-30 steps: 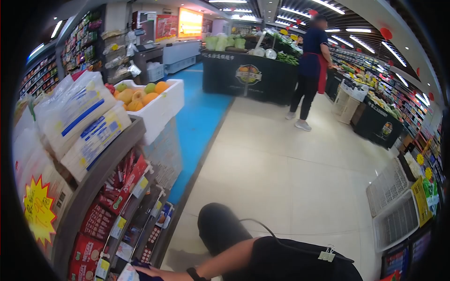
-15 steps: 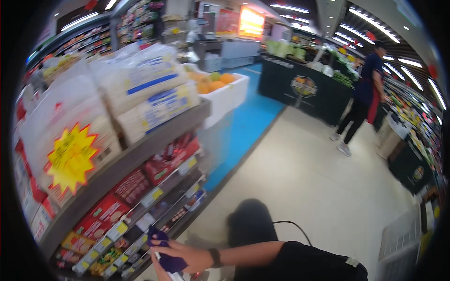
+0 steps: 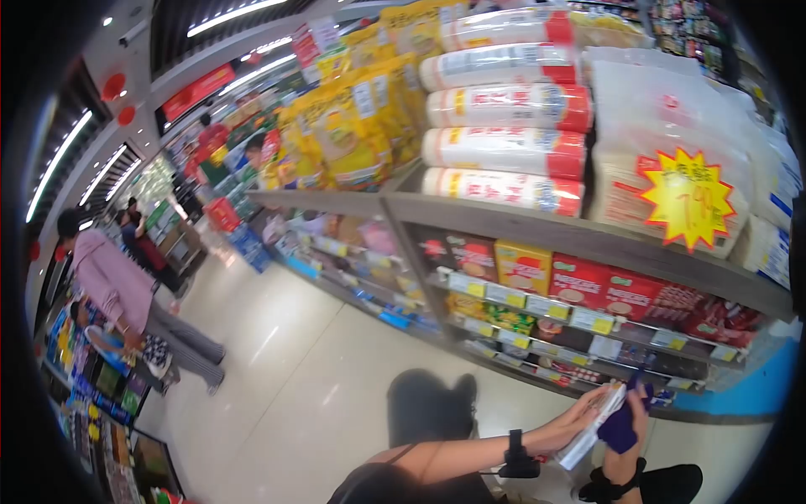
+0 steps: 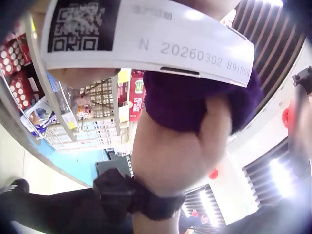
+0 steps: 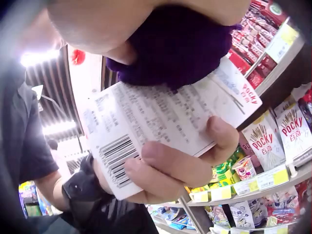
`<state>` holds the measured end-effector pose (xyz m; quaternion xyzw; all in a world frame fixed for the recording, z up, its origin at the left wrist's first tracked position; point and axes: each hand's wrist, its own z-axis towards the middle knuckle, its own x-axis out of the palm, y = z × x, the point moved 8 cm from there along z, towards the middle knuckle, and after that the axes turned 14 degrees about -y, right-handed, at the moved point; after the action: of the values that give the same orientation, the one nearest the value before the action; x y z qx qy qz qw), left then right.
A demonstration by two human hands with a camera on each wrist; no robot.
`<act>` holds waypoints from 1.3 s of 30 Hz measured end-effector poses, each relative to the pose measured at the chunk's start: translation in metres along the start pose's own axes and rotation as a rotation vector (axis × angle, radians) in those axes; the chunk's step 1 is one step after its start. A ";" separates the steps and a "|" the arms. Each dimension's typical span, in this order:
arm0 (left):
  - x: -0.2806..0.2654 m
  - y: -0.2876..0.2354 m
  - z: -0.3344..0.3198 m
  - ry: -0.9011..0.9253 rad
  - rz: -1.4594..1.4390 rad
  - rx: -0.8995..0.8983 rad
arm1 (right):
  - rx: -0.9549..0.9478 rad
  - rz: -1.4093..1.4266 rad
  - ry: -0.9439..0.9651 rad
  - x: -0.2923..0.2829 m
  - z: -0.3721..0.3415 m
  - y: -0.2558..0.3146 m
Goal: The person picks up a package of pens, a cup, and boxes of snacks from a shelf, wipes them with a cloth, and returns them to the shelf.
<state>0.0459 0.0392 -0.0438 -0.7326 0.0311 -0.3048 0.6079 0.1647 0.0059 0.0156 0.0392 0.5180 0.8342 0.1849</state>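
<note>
A white Pocky box (image 5: 170,117) with red lettering, printed text and a barcode is in my left hand (image 3: 573,422), whose fingers curl round its edge in the right wrist view. One narrow side of the box, with a QR code and a printed date, shows close up in the left wrist view. My right hand (image 3: 635,422) grips a bunched dark purple cloth (image 5: 175,46), which lies against the box's printed face. Both hands are low at the right of the head view, in front of the shelves. Straps with small cameras are on both wrists.
A shelf unit (image 3: 495,206) holds red Nescafe boxes (image 3: 579,281), more Pocky boxes (image 5: 265,139) and price tags. White noodle packs (image 3: 504,109) and yellow bags (image 3: 344,139) are stacked on top. A person in a pink top (image 3: 109,277) stands at the left on the tiled floor.
The head view has swung left, from the aisle with the worker to the shelf front. Both hands, with the box and purple cloth, now appear at the lower right.
</note>
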 end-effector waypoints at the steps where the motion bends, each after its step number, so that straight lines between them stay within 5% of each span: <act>1: 0.001 -0.016 -0.010 -0.018 0.084 0.064 | 0.256 0.209 -0.060 0.002 -0.008 -0.004; 4: -0.014 -0.020 -0.004 -0.187 0.125 0.177 | 0.530 0.615 0.025 0.025 -0.033 -0.019; 10: -0.045 -0.004 0.011 -0.167 0.198 0.140 | 0.599 0.304 0.317 0.033 -0.063 -0.047; 11: -0.040 -0.002 0.007 -0.127 0.170 0.118 | 0.559 0.757 0.183 0.039 -0.063 -0.054; 13: -0.019 -0.004 -0.003 -0.033 0.102 0.076 | 0.661 0.949 0.072 0.030 -0.044 -0.058; 14: -0.017 -0.002 -0.003 -0.040 0.096 0.080 | 0.543 0.934 0.066 0.039 -0.015 -0.005; 17: -0.010 0.010 -0.006 -0.059 0.071 0.088 | 0.561 0.876 0.069 0.038 -0.022 -0.021; 19: -0.023 -0.001 -0.001 -0.120 0.117 0.118 | 0.762 0.913 0.104 0.034 -0.054 -0.073; 25: -0.044 -0.040 -0.004 -0.254 0.085 0.192 | 0.872 0.941 0.174 0.066 -0.054 -0.038; 29: -0.031 -0.031 -0.009 -0.184 0.016 0.288 | 1.205 0.910 0.133 0.067 -0.067 -0.061; 34: -0.027 -0.069 -0.015 -0.203 0.508 0.245 | 1.108 0.823 0.014 0.048 -0.054 -0.071; 39: -0.046 -0.054 -0.005 -0.163 -0.016 0.035 | 0.936 0.961 -0.150 0.035 -0.023 -0.047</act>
<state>-0.0111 0.0681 -0.0128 -0.7445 -0.0294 -0.2495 0.6185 0.1393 0.0170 -0.0404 0.3992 0.7355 0.5065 -0.2076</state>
